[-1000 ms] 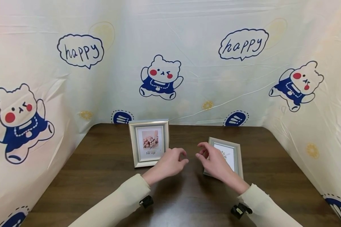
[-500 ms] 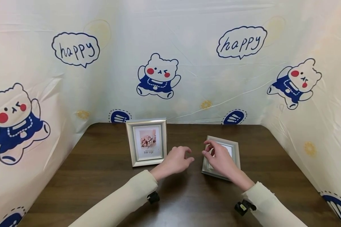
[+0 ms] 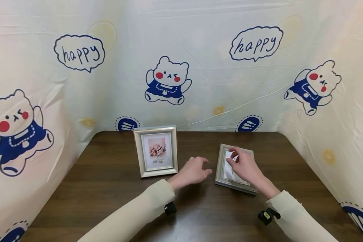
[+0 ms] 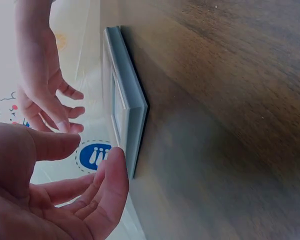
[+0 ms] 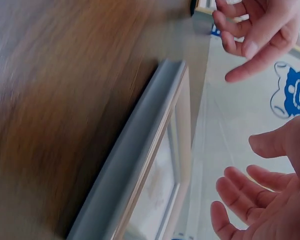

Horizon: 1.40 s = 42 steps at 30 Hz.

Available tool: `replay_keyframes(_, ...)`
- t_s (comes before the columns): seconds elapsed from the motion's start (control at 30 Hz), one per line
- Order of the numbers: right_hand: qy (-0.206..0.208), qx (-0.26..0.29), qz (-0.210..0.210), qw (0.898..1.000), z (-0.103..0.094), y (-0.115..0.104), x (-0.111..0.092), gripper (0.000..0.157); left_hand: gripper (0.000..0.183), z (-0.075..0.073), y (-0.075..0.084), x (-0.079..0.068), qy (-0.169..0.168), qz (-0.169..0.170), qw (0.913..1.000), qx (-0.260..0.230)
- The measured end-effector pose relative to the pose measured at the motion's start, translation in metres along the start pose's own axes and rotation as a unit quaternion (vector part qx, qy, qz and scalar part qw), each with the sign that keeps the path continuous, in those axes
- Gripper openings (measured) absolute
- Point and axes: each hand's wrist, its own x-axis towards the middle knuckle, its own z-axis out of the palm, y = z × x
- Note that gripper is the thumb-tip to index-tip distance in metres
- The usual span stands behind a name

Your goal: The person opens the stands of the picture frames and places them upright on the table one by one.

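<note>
A silver picture frame [image 3: 219, 168] lies flat on the table, its picture side up. Above it hovers my right hand [image 3: 246, 168], fingers loosely bent and thumb apart, holding nothing. My left hand [image 3: 192, 172] hangs over the table between the two frames, also holding nothing, its fingers relaxed toward the lying frame. In the left wrist view, a gap shows between the left thumb and fingers [image 4: 112, 195]. Behind the left hand stands a second picture frame [image 3: 140, 151], upright, with a pink flower picture and the words "free style".
Both frames are on a dark brown wooden table [image 3: 109, 201]. A pale curtain [image 3: 205, 43] printed with bears and "happy" bubbles closes off the back and both sides. Small black devices are strapped at the cuffs, such as the left wrist device [image 3: 170, 208].
Both hands have shifted to the right. The right hand has moved from the lying frame's left edge to over its middle. The two picture frames stay in place on the table.
</note>
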Motion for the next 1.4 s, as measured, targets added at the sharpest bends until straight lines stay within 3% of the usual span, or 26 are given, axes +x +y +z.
replay_keyframes(0.57,-0.071,-0.046,0.105,0.991,-0.029,0.052,0.009,0.068,0.051,0.013,0.005,0.012,-0.044,-0.045,0.9938,-0.092)
replay_keyframes(0.9,-0.105,-0.078,0.141,0.981,-0.037,0.083,0.012,0.074,0.053,0.020,0.014,0.016,-0.060,-0.058,0.9936,-0.075)
replay_keyframes(1.2,-0.151,-0.104,0.119,0.976,-0.050,0.097,0.019,0.077,0.053,0.023,0.016,0.019,-0.075,-0.059,0.9945,-0.044)
replay_keyframes(1.4,-0.177,-0.093,0.103,0.974,-0.055,0.103,0.021,0.077,0.054,0.027,0.014,0.020,-0.076,-0.055,0.9951,-0.031)
